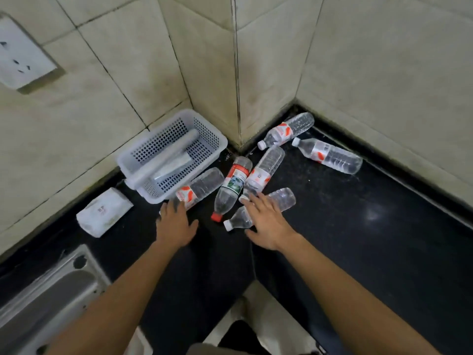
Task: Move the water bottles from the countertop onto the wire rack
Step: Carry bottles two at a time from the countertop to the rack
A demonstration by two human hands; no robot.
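Left hand [176,225]: released, fingers straight, tips at red-labelled bottle [201,188] beside basket [216,139].
Between hands: red-capped bottle [231,188], lying flat.
Right hand [267,224]: spread open over label-less bottle [281,199].
Beyond right hand: other clear bottles [330,156] on black countertop [358,226].

A white plastic basket with little holes [153,135] sits in the far corner by the cream wall tiles [384,60]. A long white roll [166,160] lies inside it. Near and left of the basket lies a soft white packet [105,212]. A grey metal sink [51,290] is near left. A white wall socket [23,60] is far left.
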